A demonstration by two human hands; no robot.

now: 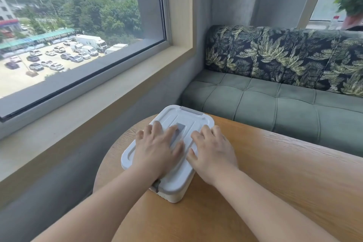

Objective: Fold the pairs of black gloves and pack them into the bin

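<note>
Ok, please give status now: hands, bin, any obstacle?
Left hand and right hand flat, pressing on lid. Bin closed on table, contents hidden. Nothing in the way.

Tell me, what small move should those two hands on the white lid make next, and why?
Probably press the lid down firmly until it seats on the bin. The left hand and right hand both lie flat on it, and no gloves show on the table, so packing looks done. Whether the grey latch is clipped, I cannot tell.
</note>
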